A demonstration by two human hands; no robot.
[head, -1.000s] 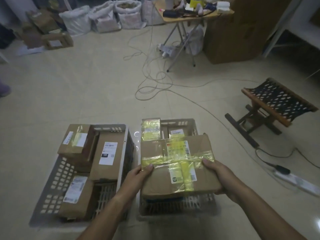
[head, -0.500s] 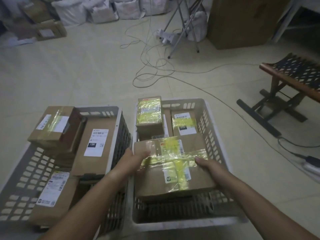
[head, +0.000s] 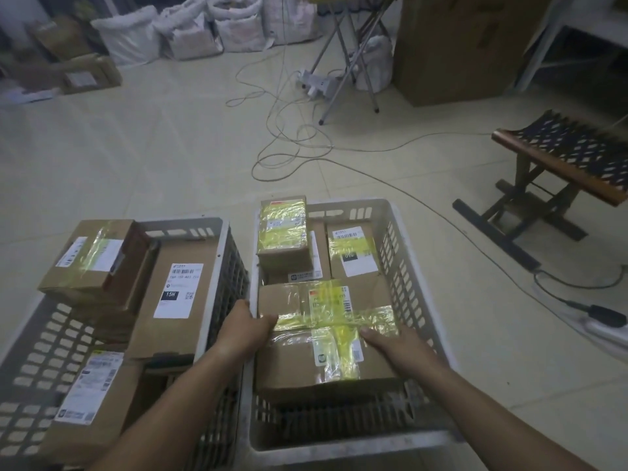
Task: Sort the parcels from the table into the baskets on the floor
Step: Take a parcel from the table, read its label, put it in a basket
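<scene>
Now the taped parcel [head: 326,338] has sunk lower into the right basket [head: 418,266].

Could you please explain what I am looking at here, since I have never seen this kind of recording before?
There is no machine: a person wears a camera on the head, looking forward and down, so the two bare arms coming in from the bottom are their own. On the tiled floor stand two white baskets side by side. The left basket holds several cardboard parcels with white labels. The right basket holds more, most bound in yellow tape. The left hand grips the left edge of a large parcel, and the right hand rests flat on its top; the parcel sits low inside the right basket. Behind are loose cables, a folding stool and white sacks.
</scene>
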